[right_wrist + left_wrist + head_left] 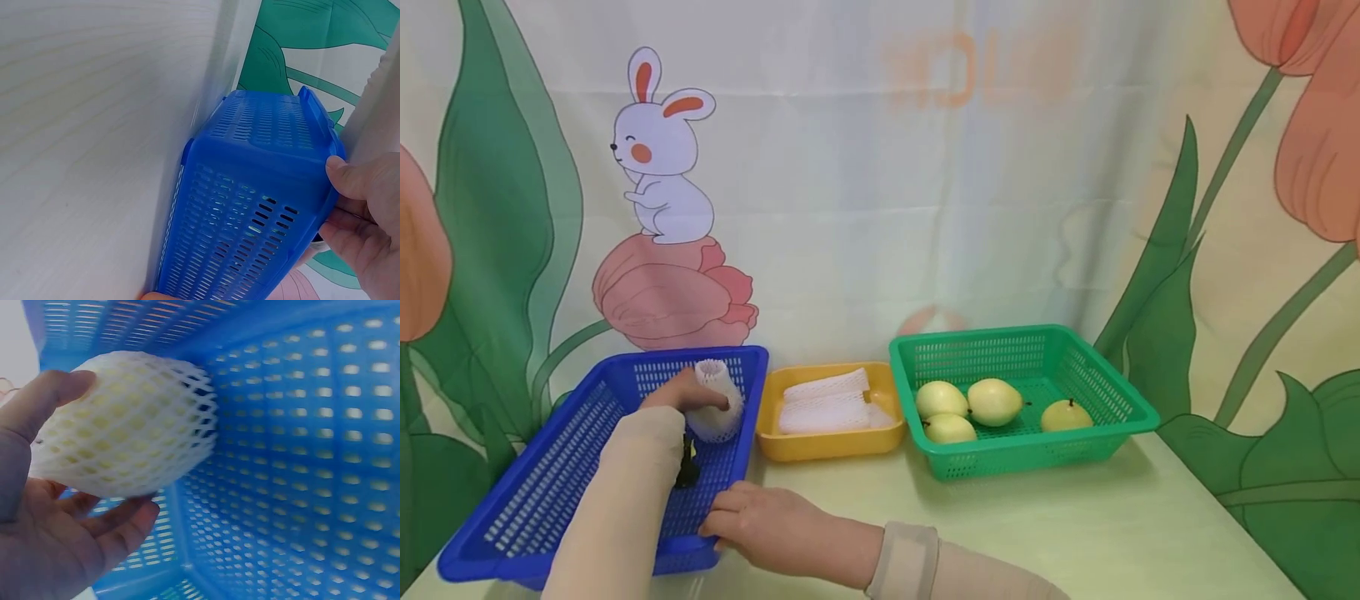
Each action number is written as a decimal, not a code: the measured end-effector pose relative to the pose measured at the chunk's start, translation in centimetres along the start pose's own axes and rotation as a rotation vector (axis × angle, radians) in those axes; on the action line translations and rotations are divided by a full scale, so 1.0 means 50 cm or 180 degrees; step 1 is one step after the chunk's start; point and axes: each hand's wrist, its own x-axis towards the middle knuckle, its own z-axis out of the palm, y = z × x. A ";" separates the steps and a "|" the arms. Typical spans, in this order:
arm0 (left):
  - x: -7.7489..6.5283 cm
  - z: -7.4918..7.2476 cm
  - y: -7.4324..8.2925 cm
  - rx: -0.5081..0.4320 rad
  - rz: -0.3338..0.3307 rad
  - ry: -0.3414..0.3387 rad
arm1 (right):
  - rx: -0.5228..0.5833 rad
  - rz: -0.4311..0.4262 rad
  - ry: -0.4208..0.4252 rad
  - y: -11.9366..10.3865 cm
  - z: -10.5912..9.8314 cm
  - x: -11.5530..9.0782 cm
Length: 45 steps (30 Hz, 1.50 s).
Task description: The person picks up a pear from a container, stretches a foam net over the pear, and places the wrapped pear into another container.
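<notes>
Against rabbit-printed backdrop [820, 208], grips netted pear [720, 419] with left hand [687, 390], far inside blue basket [748, 433]; pinches near rim [681, 546] with right hand [778, 527]; apparently leaves four pears [992, 402] at right unnetted.

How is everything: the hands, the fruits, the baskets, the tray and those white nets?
Left hand: holding the wrapped fruit
Right hand: gripping the rim of the blue basket
Wrapped fruit: covered, inside the blue basket
Blue basket: upright
Four yellow fruits: bare
Green basket: upright, holding the bare fruits
Yellow tray: upright, holding white nets
White nets: lying flat
</notes>
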 end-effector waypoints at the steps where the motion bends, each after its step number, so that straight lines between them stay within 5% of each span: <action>1: 0.003 0.002 -0.004 0.0020 0.0046 0.0011 | 0.0005 0.0000 -0.0005 0.000 -0.001 0.000; 8: 0.022 0.016 -0.033 0.0053 0.0131 -0.0035 | 0.0041 -0.0017 -0.0075 -0.006 -0.003 0.002; 18: 0.005 0.002 -0.032 0.0204 0.0179 -0.0199 | 0.0052 -0.0030 0.0006 -0.009 -0.002 0.004; 27: -0.061 -0.061 0.062 0.0185 0.0151 -0.0128 | -0.0095 -0.0073 0.0244 -0.004 0.009 0.002; 31: -0.110 -0.096 0.114 0.0343 0.0620 0.0118 | 0.0125 -0.0080 0.0257 0.002 -0.001 -0.007; 35: -0.165 -0.107 0.157 0.0405 0.1122 0.0505 | 0.0356 -0.0125 0.0627 0.014 -0.025 -0.031; 40: -0.231 -0.087 0.202 0.0446 0.1554 0.0938 | 0.0575 -0.0227 0.1353 0.046 -0.068 -0.068; 45: -0.291 -0.048 0.229 0.0486 0.1837 0.1147 | 0.0545 -0.0117 0.1783 0.087 -0.127 -0.113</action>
